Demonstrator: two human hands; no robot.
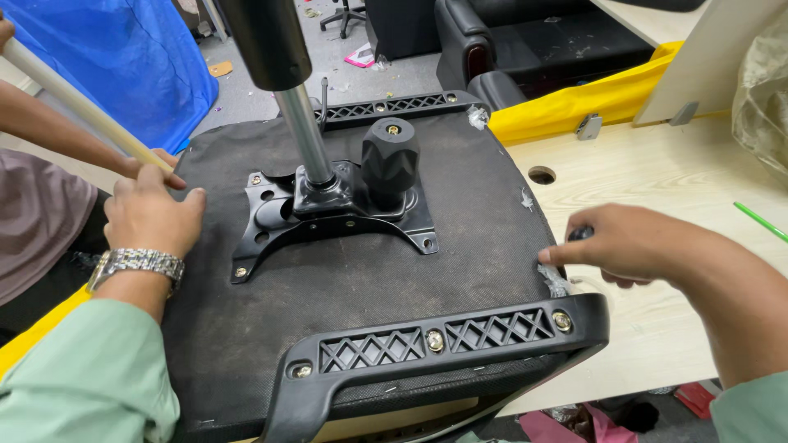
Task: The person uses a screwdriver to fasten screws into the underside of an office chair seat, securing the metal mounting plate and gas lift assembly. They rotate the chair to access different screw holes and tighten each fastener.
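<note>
Pale wood-grain tabletop (657, 189) carries everything, with a round hole (542, 175) cut in it near the seat's right edge. Upturned chair seat (353, 287) lies on it at frame centre, underside up, covered in black fabric and overhanging the table's near edge. Blue sheet or bag (131, 57) stands behind at upper left; contents can't be made out. Yellow fabric (574, 102) bunches along the table's far edge, with dark chairs beyond it on the floor. Black armrest bracket (435, 344), lattice-patterned, is bolted across the seat's near edge, and a second one (394, 107) runs along the far edge. Black metal tilt plate (328, 217) is screwed to the middle of the seat; a chrome gas-lift column (304, 131) rises from it, with a black tension knob (391, 160) just beside the column. Left hand (152, 217), with a metal watch (135, 264) on the wrist, rests loosely curled on the seat's left edge, gripping nothing. Right hand (628, 246) is closed around a small dark object (580, 234), mostly hidden, so I can't tell what it is; thumb and fingertip touch the seat's right edge by a torn white scrap (554, 279). Another person's hand (152, 164) at far left holds a pale wooden stick (82, 102), touching the seat's left corner. Thin green straw-like rod (759, 221) lies on the table at far right.
</note>
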